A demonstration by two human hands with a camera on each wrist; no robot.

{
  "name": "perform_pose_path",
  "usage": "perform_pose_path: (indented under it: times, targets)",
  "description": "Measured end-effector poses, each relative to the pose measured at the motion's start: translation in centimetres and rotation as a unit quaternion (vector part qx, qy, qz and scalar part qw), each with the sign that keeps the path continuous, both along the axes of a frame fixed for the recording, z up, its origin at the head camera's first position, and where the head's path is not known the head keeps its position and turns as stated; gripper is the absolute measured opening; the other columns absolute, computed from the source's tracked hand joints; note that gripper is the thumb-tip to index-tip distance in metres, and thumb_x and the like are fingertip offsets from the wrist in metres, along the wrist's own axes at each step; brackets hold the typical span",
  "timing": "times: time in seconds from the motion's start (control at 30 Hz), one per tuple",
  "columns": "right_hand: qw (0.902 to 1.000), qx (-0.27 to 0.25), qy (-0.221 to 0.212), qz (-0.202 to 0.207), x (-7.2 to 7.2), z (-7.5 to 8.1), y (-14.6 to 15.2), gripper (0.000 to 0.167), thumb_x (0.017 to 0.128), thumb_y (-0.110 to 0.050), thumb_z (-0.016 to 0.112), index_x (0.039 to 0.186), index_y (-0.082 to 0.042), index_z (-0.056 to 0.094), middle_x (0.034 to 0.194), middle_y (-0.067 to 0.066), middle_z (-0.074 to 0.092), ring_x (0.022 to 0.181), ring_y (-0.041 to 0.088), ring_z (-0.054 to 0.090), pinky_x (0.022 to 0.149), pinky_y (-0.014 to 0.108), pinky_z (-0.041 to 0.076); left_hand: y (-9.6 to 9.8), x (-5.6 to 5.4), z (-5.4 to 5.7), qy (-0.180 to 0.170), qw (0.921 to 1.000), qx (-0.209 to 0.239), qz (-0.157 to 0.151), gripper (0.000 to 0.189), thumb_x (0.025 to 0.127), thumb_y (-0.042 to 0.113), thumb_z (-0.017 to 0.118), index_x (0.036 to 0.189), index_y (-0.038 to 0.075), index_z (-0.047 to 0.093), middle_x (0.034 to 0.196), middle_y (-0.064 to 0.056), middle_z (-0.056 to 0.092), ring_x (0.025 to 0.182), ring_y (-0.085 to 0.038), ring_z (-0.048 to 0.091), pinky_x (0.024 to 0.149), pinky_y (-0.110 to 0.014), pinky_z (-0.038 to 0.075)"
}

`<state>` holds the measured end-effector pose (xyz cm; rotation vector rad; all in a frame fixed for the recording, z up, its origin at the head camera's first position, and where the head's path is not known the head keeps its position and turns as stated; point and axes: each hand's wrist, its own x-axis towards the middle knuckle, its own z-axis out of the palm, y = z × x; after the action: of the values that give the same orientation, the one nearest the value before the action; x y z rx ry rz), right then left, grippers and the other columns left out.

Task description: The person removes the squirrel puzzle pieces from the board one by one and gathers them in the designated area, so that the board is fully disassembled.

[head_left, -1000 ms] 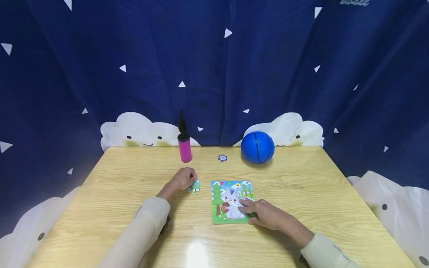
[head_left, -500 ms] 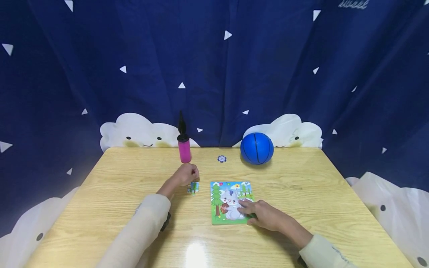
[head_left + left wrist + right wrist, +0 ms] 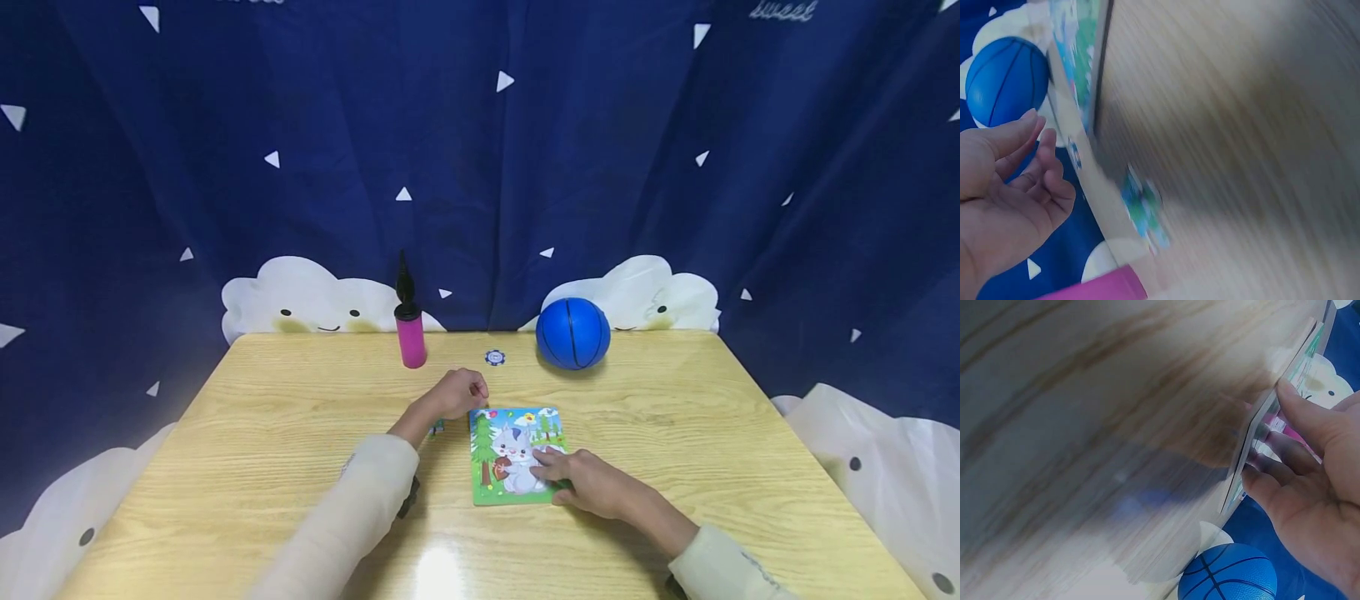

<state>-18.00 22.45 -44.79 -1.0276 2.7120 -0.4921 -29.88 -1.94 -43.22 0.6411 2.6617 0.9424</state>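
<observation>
A square puzzle board [image 3: 504, 483] with a grey cartoon squirrel, a brown acorn and green trees lies flat on the table. My left hand [image 3: 456, 395] hovers just above its upper left corner. In the left wrist view, that hand's fingers are bent, with thumb and index fingertips close together; no object shows between them. My right hand [image 3: 592, 482] rests on the board's right side, fingers spread over the picture and thumb at the edge. Loose puzzle pieces [image 3: 1141, 206], blurred in the left wrist view, lie left of the board, mostly behind my left arm in the head view.
At the back of the wooden table [image 3: 300, 383] stands a pink hand pump [image 3: 411, 340] with a black nozzle. A blue and white round chip [image 3: 495, 357] lies right of it, then a blue ball [image 3: 573, 333]. A dark blue curtain [image 3: 450, 125] hangs behind.
My left hand has moved right, from above the loose pieces to the board's upper left corner. The right hand and the board stay in place.
</observation>
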Motion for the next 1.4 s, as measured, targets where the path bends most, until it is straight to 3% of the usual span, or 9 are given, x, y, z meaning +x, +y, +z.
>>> perform_pose_path:
  times: [0.17, 0.43, 0.87, 1.1, 1.4]
  targets:
    - [1.0000, 0.006, 0.006, 0.000, 0.0, -0.1, 0.1, 0.050, 0.082, -0.014, 0.070, 0.129, -0.005, 0.057, 0.141, 0.017, 0.047, 0.129, 0.034, 0.047, 0.102, 0.050, 0.041, 1.6, 0.4, -0.5, -0.023, 0.9992, 0.011, -0.031, 0.009, 0.087, 0.005, 0.065, 0.096, 0.003, 0.065, 0.093, -0.007, 0.067, 0.087, -0.015, 0.059, 0.078, -0.026, 0.050]
    - [0.9999, 0.010, 0.008, 0.002, 0.0, 0.0, 0.0, 0.049, 0.083, -0.015, 0.070, 0.129, -0.005, 0.057, 0.142, 0.016, 0.047, 0.129, 0.033, 0.047, 0.102, 0.049, 0.041, 3.1, 1.0, -1.1, -0.019, 0.9978, 0.018, -0.060, 0.017, 0.088, 0.005, 0.064, 0.104, 0.002, 0.067, 0.099, -0.008, 0.067, 0.094, -0.019, 0.061, 0.085, -0.031, 0.050]
    - [0.9994, 0.024, 0.024, 0.005, -0.1, -0.1, -0.1, 0.049, 0.082, -0.018, 0.071, 0.128, -0.005, 0.058, 0.141, 0.016, 0.048, 0.128, 0.033, 0.048, 0.102, 0.048, 0.042, 4.7, 1.4, -1.5, -0.028, 0.9981, 0.011, -0.053, 0.017, 0.089, 0.007, 0.063, 0.105, 0.006, 0.068, 0.101, -0.008, 0.066, 0.096, -0.018, 0.058, 0.086, -0.032, 0.048]
    - [0.9994, 0.017, 0.028, 0.009, -0.1, -0.2, 0.1, 0.049, 0.082, -0.017, 0.071, 0.127, -0.004, 0.059, 0.140, 0.017, 0.048, 0.127, 0.033, 0.049, 0.101, 0.048, 0.042, 5.5, 1.4, -2.0, -0.010, 0.9978, -0.022, -0.061, 0.015, 0.090, 0.008, 0.062, 0.102, 0.010, 0.070, 0.101, -0.005, 0.065, 0.098, -0.018, 0.058, 0.088, -0.031, 0.048]
    - [0.9993, 0.012, 0.034, 0.012, -0.2, -0.5, 0.2, 0.048, 0.081, -0.018, 0.072, 0.126, -0.004, 0.060, 0.139, 0.017, 0.049, 0.126, 0.033, 0.050, 0.101, 0.047, 0.043, 5.7, 1.5, -1.9, -0.019, 0.9968, -0.044, -0.064, 0.014, 0.090, 0.009, 0.061, 0.098, 0.014, 0.071, 0.106, -0.006, 0.061, 0.104, -0.019, 0.054, 0.092, -0.034, 0.046]
